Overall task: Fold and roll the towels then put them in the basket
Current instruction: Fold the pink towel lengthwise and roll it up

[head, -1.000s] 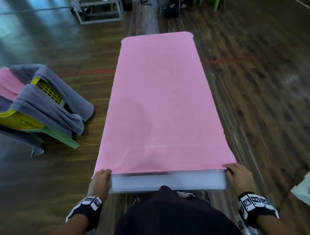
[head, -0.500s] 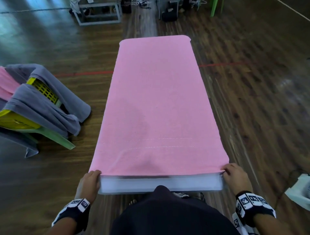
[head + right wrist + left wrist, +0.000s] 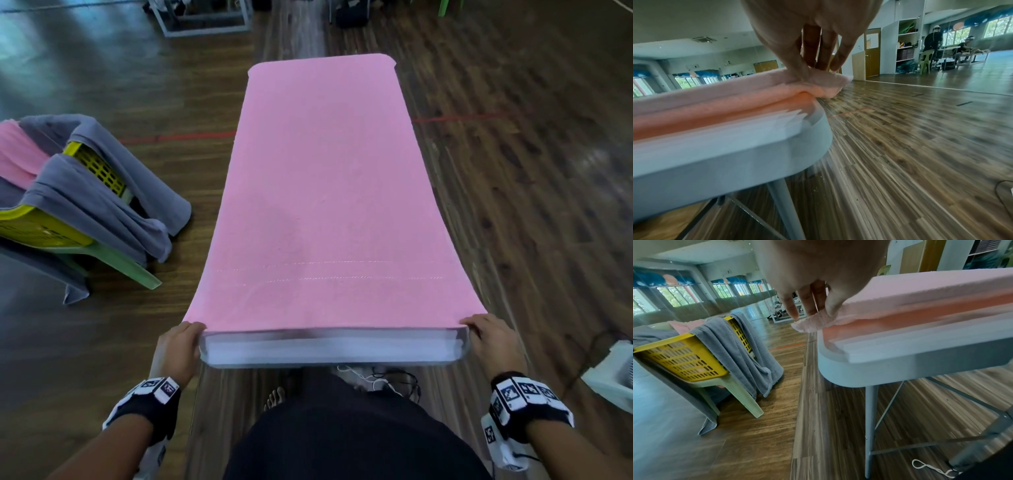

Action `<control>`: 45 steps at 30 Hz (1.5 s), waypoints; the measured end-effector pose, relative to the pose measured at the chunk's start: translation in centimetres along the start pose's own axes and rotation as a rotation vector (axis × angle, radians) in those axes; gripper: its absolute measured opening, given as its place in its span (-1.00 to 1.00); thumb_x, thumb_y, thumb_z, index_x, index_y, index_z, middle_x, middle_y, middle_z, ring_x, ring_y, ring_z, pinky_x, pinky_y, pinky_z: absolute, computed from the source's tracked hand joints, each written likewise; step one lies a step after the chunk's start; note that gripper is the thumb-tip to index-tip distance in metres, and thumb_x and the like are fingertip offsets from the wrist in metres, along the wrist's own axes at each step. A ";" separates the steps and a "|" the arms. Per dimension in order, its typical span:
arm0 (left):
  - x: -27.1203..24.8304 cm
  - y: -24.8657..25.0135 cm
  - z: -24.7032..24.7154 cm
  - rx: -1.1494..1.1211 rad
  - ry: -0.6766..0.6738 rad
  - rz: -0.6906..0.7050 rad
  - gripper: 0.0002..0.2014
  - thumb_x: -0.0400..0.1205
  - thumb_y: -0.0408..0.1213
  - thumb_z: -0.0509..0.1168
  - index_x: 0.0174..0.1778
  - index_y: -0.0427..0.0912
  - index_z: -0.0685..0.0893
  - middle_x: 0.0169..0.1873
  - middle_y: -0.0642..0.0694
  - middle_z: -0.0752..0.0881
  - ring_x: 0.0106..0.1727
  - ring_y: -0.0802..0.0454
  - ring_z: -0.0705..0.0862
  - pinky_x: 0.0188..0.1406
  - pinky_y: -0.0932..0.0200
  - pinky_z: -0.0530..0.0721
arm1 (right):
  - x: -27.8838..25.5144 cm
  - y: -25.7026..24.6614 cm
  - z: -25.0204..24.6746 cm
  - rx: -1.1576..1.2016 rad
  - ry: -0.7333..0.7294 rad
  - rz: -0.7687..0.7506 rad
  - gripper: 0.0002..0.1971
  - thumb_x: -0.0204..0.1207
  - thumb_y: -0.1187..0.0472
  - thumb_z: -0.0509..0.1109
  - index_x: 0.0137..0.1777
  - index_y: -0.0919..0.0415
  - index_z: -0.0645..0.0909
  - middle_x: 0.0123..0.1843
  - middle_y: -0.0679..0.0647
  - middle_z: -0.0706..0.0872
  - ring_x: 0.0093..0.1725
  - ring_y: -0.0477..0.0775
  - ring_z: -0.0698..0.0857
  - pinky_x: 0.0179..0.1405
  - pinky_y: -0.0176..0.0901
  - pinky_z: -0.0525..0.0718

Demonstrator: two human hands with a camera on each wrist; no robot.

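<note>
A long pink towel (image 3: 325,192) lies flat along the white folding table (image 3: 329,353), covering nearly all of its top. My left hand (image 3: 183,346) pinches the towel's near left corner (image 3: 813,321) just off the table edge. At the near right corner (image 3: 824,87) my right hand (image 3: 486,339) pinches the towel between thumb and fingers. The yellow basket (image 3: 92,168) stands on a green plastic chair (image 3: 137,270) to the left, with grey towels (image 3: 99,209) draped over its rim.
A second pink towel (image 3: 17,154) lies in the basket behind the grey ones. Wooden floor surrounds the table. A white object (image 3: 613,373) sits on the floor at the right edge, and cords (image 3: 387,377) lie under the table's near end. People sit far off (image 3: 937,42).
Both hands have kept hold of the near corners. The towel's near edge has drawn a little closer to the table's near end, and the view has shifted slightly.
</note>
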State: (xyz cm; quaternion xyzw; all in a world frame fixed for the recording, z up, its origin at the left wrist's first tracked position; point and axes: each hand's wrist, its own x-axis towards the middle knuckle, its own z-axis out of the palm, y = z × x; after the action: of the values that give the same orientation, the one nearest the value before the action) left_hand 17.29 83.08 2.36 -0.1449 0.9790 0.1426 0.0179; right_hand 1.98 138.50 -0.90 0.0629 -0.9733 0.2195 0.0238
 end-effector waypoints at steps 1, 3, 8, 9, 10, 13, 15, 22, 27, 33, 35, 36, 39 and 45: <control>-0.1 0.1 -0.3 0.010 0.007 0.015 -0.79 0.34 -0.50 0.52 -0.14 -0.25 0.75 -0.30 -0.16 0.74 -0.32 -0.17 0.67 -0.32 0.04 0.57 | -0.1 -0.2 -0.1 -0.039 -0.013 -0.003 -0.74 0.28 0.54 0.49 -0.11 0.21 0.78 -0.10 0.12 0.79 -0.09 0.23 0.72 -0.01 0.07 0.58; -0.1 0.2 -0.5 0.027 0.005 0.036 -0.80 0.35 -0.49 0.51 -0.14 -0.23 0.75 -0.31 -0.15 0.74 -0.32 -0.17 0.68 -0.30 0.02 0.59 | -0.4 -0.5 -0.3 -0.099 -0.038 0.038 -0.78 0.33 0.45 0.49 -0.12 0.14 0.78 -0.10 0.07 0.78 -0.05 0.20 0.71 0.06 0.06 0.44; -0.9 -0.2 0.0 0.066 -0.026 0.019 -0.84 0.42 -0.39 0.46 -0.11 -0.14 0.74 -0.27 -0.06 0.74 -0.27 -0.10 0.65 -0.19 -0.05 0.59 | -1.7 -0.2 0.0 -0.151 -0.080 0.083 -0.82 0.33 0.36 0.48 -0.15 0.08 0.77 -0.12 0.01 0.78 -0.04 0.16 0.68 0.11 0.08 0.36; -1.1 -0.3 0.1 0.070 -0.028 0.003 -0.87 0.44 -0.37 0.44 -0.13 -0.11 0.73 -0.28 -0.04 0.73 -0.27 -0.08 0.63 -0.16 -0.05 0.57 | -1.9 -0.1 0.2 -0.160 -0.094 0.087 -0.82 0.33 0.35 0.49 -0.15 0.06 0.77 -0.13 -0.01 0.78 -0.03 0.15 0.67 0.12 0.10 0.36; -1.3 -0.4 0.3 0.076 -0.032 -0.007 -0.89 0.46 -0.36 0.42 -0.15 -0.09 0.72 -0.29 -0.01 0.72 -0.28 -0.05 0.61 -0.15 -0.05 0.56 | -2.2 0.1 0.3 -0.165 -0.101 0.090 -0.82 0.33 0.34 0.49 -0.16 0.05 0.76 -0.13 -0.02 0.77 -0.03 0.14 0.66 0.12 0.11 0.36; -1.6 -0.4 0.5 0.093 -0.043 -0.034 -0.91 0.50 -0.34 0.35 -0.21 -0.05 0.70 -0.33 0.03 0.68 -0.32 0.05 0.49 -0.16 -0.01 0.50 | -2.8 0.1 0.6 -0.158 -0.094 0.094 -0.82 0.29 0.35 0.52 -0.21 0.03 0.75 -0.17 -0.02 0.77 -0.05 0.14 0.66 0.10 0.10 0.36; -1.6 -0.5 0.8 0.093 -0.057 -0.057 -0.89 0.53 -0.34 0.32 -0.24 -0.03 0.67 -0.34 0.04 0.67 -0.32 0.08 0.46 -0.18 0.02 0.48 | -3.0 0.2 0.8 -0.158 -0.089 0.089 -0.81 0.27 0.35 0.54 -0.26 0.01 0.73 -0.20 -0.03 0.77 -0.06 0.15 0.66 0.09 0.08 0.33; -0.4 -0.3 1.2 0.136 -0.173 -0.157 -0.86 0.61 -0.25 0.18 -0.22 0.02 0.58 -0.32 0.07 0.63 -0.22 0.08 0.57 0.13 -0.02 0.42 | -1.5 0.4 1.6 -0.179 -0.190 0.155 -0.82 0.45 0.21 0.30 -0.33 -0.04 0.60 -0.30 -0.07 0.67 -0.09 0.07 0.59 0.11 0.02 0.29; 1.0 0.2 1.4 0.171 -0.108 -0.240 -0.86 0.57 -0.31 0.29 0.01 -0.08 0.55 -0.05 -0.11 0.58 0.03 -0.15 0.54 0.17 -0.19 0.45 | 0.4 -0.7 0.8 -0.220 -0.173 0.240 -0.81 0.34 0.21 0.46 -0.09 -0.05 0.59 -0.02 0.03 0.57 0.05 0.12 0.52 0.24 0.13 0.31; -1.9 1.4 3.7 -0.067 0.084 0.007 -0.86 0.40 -0.41 0.32 -0.16 -0.17 0.59 -0.24 -0.02 0.53 -0.25 -0.01 0.45 -0.26 0.07 0.44 | -2.4 -1.3 2.3 -0.046 -0.084 -0.101 -0.72 0.19 0.47 0.57 -0.14 0.16 0.69 -0.12 0.06 0.64 -0.15 0.15 0.61 -0.14 0.02 0.58; -2.5 0.6 4.5 -0.095 0.080 0.018 -0.78 0.37 -0.48 0.40 -0.11 -0.19 0.63 -0.18 -0.04 0.59 -0.20 -0.05 0.49 -0.22 0.05 0.51 | -3.3 -1.1 2.9 -0.007 -0.127 -0.128 -0.67 0.19 0.50 0.57 -0.09 0.18 0.70 -0.09 0.03 0.64 -0.11 0.11 0.62 -0.09 -0.02 0.60; -2.5 0.2 4.7 -0.100 0.076 -0.002 -0.73 0.35 -0.53 0.46 -0.08 -0.22 0.66 -0.15 -0.07 0.63 -0.17 -0.07 0.52 -0.19 0.05 0.54 | -3.4 -1.0 2.9 0.012 -0.129 -0.114 -0.67 0.20 0.52 0.57 -0.08 0.19 0.70 -0.08 0.04 0.64 -0.09 0.11 0.62 -0.05 -0.02 0.59; -1.9 -0.3 4.3 -0.093 0.035 -0.038 -0.71 0.34 -0.56 0.51 -0.06 -0.24 0.70 -0.13 -0.13 0.69 -0.13 -0.13 0.59 -0.20 0.07 0.57 | -2.8 -0.9 2.7 0.021 -0.110 -0.054 -0.70 0.23 0.55 0.55 -0.08 0.25 0.70 -0.06 0.13 0.68 -0.07 0.19 0.63 0.00 0.05 0.60; -1.2 0.0 3.6 -0.072 0.002 -0.103 -0.82 0.45 -0.46 0.44 -0.06 -0.20 0.70 -0.17 -0.10 0.71 -0.15 -0.08 0.59 -0.27 0.07 0.53 | -1.6 -0.5 2.6 0.002 -0.108 0.085 -0.73 0.31 0.55 0.48 -0.02 0.30 0.75 0.00 0.20 0.74 0.02 0.27 0.62 0.02 0.06 0.59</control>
State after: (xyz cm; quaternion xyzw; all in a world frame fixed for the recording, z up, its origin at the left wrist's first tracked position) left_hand 18.42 84.40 -1.00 -0.1957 0.9644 0.1767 0.0191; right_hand 3.63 137.08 -3.14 0.0331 -0.9748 0.2175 -0.0379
